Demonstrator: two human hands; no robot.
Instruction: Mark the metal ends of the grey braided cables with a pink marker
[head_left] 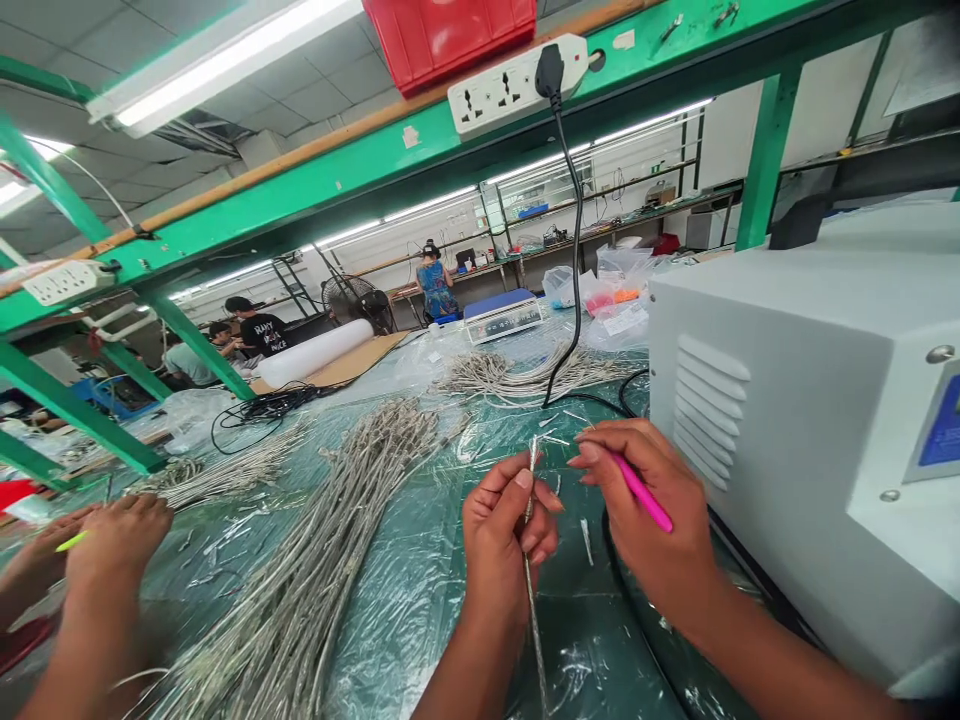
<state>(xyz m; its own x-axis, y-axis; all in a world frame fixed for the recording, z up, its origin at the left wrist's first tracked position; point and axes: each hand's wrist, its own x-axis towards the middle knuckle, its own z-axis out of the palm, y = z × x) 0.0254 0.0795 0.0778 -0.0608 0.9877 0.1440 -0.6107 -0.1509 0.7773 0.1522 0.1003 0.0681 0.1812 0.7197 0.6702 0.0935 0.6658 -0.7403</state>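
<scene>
Between thumb and fingers, my left hand [510, 535] pinches a thin grey braided cable [535, 625] near its upper end. Bright, frayed strands [533, 452] stick up above the fingertips, and the rest of the cable hangs down toward the bottom edge. Just to the right, my right hand [649, 490] is closed around a slim tool with a pink handle [643, 495]. The tool's tip is too fine to make out; it points left toward the frayed end, and I cannot tell whether it touches.
A large bundle of grey cables [322, 540] lies left of my hands, with another bundle [540, 375] behind. A grey machine [772, 370] stands close on the right. A black power cord [577, 230] hangs ahead. At far left, a co-worker's hands [112, 540] work with something yellow.
</scene>
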